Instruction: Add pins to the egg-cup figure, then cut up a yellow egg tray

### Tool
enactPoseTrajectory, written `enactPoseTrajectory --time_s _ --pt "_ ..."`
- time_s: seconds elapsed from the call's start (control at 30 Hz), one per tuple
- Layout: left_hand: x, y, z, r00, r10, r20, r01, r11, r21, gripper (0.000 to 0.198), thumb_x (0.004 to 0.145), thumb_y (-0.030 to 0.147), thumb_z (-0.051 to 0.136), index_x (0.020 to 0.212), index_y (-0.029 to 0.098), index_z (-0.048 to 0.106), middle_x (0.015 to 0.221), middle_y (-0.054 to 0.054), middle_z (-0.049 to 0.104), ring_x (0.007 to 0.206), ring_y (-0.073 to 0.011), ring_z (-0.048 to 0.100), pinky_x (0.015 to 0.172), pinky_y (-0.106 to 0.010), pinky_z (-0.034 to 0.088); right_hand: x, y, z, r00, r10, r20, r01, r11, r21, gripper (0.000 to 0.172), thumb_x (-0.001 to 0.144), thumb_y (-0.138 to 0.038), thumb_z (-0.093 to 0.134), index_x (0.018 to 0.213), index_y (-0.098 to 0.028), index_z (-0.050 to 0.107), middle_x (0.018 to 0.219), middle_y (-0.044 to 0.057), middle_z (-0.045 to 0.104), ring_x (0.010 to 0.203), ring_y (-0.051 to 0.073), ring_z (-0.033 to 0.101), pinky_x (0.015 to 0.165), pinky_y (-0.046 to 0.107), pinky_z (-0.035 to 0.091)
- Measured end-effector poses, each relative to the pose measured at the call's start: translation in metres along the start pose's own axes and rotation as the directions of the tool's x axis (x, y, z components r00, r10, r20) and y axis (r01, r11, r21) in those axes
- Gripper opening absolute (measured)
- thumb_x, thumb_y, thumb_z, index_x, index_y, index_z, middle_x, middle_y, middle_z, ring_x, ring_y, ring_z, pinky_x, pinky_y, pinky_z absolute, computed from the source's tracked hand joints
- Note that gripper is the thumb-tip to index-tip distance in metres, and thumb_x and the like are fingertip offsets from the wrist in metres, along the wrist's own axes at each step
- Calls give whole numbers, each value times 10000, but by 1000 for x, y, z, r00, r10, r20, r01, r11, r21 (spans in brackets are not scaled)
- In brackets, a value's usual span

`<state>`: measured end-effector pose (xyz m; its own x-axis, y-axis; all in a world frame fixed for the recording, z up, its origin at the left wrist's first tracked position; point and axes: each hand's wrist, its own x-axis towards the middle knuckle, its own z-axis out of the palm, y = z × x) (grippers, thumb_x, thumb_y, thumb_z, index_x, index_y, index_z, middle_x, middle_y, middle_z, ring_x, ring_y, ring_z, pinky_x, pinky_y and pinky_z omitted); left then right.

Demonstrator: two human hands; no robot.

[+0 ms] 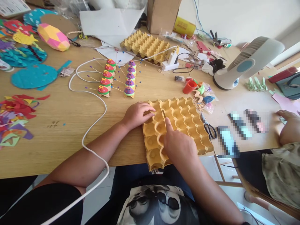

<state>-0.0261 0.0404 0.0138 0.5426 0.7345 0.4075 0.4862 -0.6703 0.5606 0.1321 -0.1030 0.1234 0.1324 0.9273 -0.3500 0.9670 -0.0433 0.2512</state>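
A yellow egg tray (178, 107) of moulded cardboard lies in front of me, its near edge reaching out over the table's front edge. My left hand (138, 115) holds its upper left corner, thumb and fingers over the rim. A craft knife (163, 113) is in my closed right hand (180, 145), the index finger stretched along it. Only a thin dark blade shows, its tip at a ridge between cups; the handle is hidden in the palm. Dark-handled scissors (209, 127) lie against the tray's right side.
Painted egg-cup strips (129, 78) with pins stand behind. A white cable (82, 137) crosses my left forearm. Another egg tray (145, 47), a power strip (170, 64), a fan (246, 64) and a red cup (189, 86) stand farther back. Another person's hand (289, 120) rests at right.
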Motion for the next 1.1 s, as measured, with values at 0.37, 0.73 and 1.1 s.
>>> enactPoseTrajectory --time_s 0.37,0.73,1.1 --pt "0 -1 0 1000 -5 9 5 1000 -25 284 960 452 633 1037 226 786 1062 -49 786 968 -222 697 903 -346 499 -3 12 -10 999 -24 28 23 999 42 674 1020 -267 406 1672 -199 249 807 83 782 721 226 759 554 268 484" --pt "0 -1 0 1000 -7 6 7 999 -34 293 958 450 636 1038 216 792 1046 -60 786 957 -228 698 898 -347 506 1 18 -7 999 2 -49 6 987 163 651 1035 -268 369 1673 -230 248 946 67 807 766 212 744 621 290 490" --pt "1 0 -2 1000 -13 25 14 1000 -18 301 962 465 628 1029 222 794 1046 -59 791 974 -229 705 917 -349 514 3 16 0 999 -7 -47 14 988 152 645 1038 -289 368 1670 -226 254 957 66 808 757 208 751 608 296 502"
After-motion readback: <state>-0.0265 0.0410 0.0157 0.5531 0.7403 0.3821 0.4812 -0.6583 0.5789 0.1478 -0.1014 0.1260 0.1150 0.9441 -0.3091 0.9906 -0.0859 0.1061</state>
